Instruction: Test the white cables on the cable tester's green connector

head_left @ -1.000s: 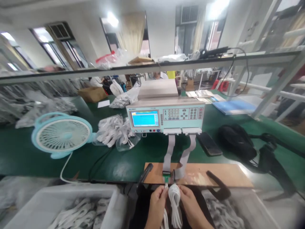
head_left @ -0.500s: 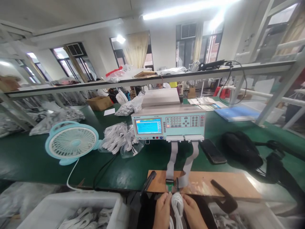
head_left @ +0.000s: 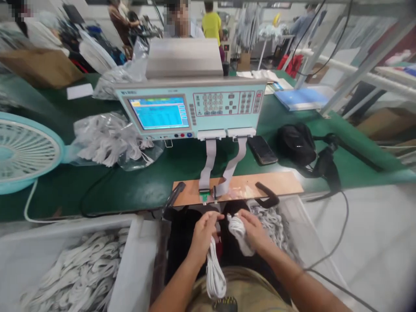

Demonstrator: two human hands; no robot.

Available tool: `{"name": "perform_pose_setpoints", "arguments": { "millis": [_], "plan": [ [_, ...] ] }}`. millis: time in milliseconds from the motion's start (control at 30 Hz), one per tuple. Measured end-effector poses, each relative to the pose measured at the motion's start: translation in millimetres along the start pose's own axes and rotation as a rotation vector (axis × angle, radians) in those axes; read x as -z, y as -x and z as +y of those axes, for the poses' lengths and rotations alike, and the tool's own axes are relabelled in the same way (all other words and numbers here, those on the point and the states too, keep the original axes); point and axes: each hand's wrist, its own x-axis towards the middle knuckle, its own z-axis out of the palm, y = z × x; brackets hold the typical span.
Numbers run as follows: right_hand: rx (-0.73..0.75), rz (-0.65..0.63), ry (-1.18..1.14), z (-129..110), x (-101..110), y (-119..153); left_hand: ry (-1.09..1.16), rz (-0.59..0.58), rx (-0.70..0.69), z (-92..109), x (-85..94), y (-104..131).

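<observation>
A pale-blue test instrument with a lit screen [head_left: 227, 104] is standing on the green table [head_left: 146, 184], trailing two flat grey ribbon cables [head_left: 209, 162] toward the wooden board [head_left: 282, 182] at the near edge. Nearer, the left hand [head_left: 206, 227] is pinching one coiled white cable [head_left: 215, 275], which is hanging below it; the right hand [head_left: 251, 229], apart from the left, is gripping another white cable bundle [head_left: 239, 234] between thumb and fingers.
</observation>
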Motion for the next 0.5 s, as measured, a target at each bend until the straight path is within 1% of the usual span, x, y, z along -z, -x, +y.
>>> {"name": "perform_pose_setpoints", "arguments": {
  "millis": [67,100,133,167,200,233,300,367,400,433,467,500],
  "plan": [
    [0.086,0.011,0.431,7.9,37.0,7.1,0.119,-0.004,0.061,-3.9,2.5,-1.7],
    [0.151,0.072,0.636,10.5,51.0,11.2,0.183,-0.006,0.095,-6.1,4.0,-3.8],
    [0.224,0.109,0.794,11.6,59.8,15.9,0.233,-0.012,0.135,-8.7,5.0,-6.6],
    [0.294,0.109,0.896,10.9,62.7,21.2,0.266,-0.021,0.178,-11.6,5.3,-9.6],
    [0.364,0.063,0.937,8.5,59.7,26.7,0.283,-0.035,0.220,-14.9,4.7,-12.5],
    [0.432,-0.035,0.934,4.7,51.5,32.0,0.282,-0.058,0.258,-18.8,3.0,-15.0],
    [0.554,-0.289,0.866,-5.3,25.9,40.3,0.236,-0.125,0.322,-27.6,-2.8,-17.5],
    [0.668,-0.485,0.800,-14.9,-0.8,43.8,0.174,-0.194,0.370,-37.1,-10.0,-15.1],
    [0.700,-0.567,0.749,-18.4,-11.4,44.1,0.144,-0.222,0.388,-41.9,-13.4,-12.2],
    [0.685,-0.627,0.669,-20.7,-19.4,43.7,0.116,-0.249,0.400,-46.6,-16.4,-8.2],
    [0.634,-0.652,0.569,-21.8,-24.8,43.1,0.090,-0.273,0.408,-51.2,-18.8,-3.8],
    [0.550,-0.627,0.468,-21.6,-28.0,42.4,0.062,-0.298,0.410,-55.7,-20.5,0.8]
  ]
}}
